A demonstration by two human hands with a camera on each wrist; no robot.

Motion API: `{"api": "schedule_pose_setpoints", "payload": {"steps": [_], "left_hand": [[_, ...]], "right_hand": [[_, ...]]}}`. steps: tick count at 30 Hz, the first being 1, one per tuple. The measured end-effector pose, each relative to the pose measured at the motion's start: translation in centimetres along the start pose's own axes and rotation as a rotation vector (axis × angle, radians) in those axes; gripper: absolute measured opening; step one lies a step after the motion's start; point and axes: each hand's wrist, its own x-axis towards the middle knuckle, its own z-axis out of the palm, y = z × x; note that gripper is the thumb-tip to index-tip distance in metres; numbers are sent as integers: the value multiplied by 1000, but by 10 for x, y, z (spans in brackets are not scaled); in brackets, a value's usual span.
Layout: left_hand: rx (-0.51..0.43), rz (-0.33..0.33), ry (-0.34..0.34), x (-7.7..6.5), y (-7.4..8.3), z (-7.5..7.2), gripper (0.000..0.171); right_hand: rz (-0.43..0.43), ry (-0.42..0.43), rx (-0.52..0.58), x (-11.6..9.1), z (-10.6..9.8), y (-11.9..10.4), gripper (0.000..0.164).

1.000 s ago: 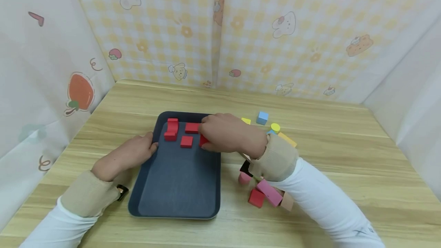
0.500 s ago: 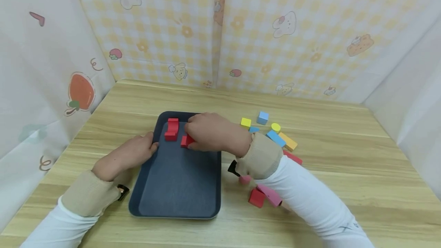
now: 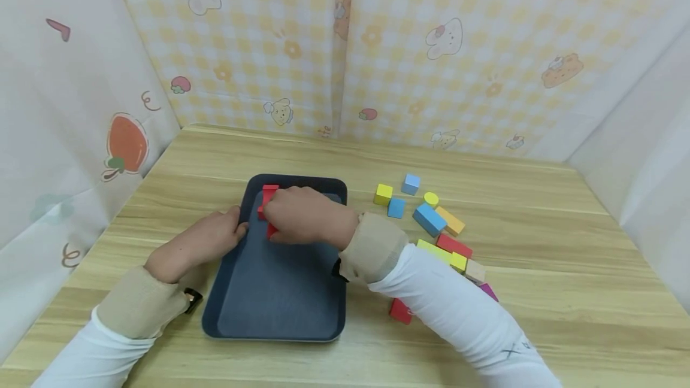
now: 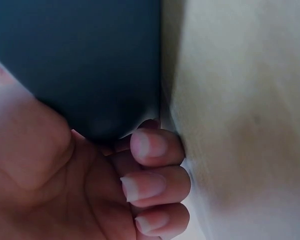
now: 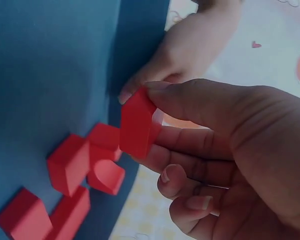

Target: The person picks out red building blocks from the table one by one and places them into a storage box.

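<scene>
A dark blue-grey rectangular tray (image 3: 275, 292) lies on the table. My left hand (image 3: 207, 235) grips its left rim, the thumb on top; in the left wrist view the curled fingers (image 4: 157, 185) are under the edge. Over the tray's upper left my right hand (image 3: 302, 215) pinches a red block (image 5: 137, 122) between thumb and fingers. Beyond it in the right wrist view, a red curved-cut block (image 5: 107, 176), a red cube (image 5: 68, 164) and other red blocks are in the tray. The right hand hides most of these in the head view.
Right of the tray are scattered loose blocks, among them a yellow cube (image 3: 383, 194), a blue block (image 3: 429, 219), an orange block (image 3: 450, 220) and a red block (image 3: 454, 245). My right sleeve (image 3: 447, 304) covers some. Patterned cloth (image 3: 399, 76) hangs behind the table.
My right hand has moved left across the tray with the red block, now over the other red blocks. More loose blocks show at the right. The left hand and tray stay put.
</scene>
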Motion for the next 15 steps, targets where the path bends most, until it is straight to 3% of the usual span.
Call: {"api": "schedule_pose_setpoints", "payload": {"steps": [6,15], "left_hand": [[17,8,17,1,1,1,29],[18,7,15,0,0,1,29]], "right_hand": [[6,-17,-13,12,13,-2,25],[43,-86,-9,23,24,-7,18]]}}
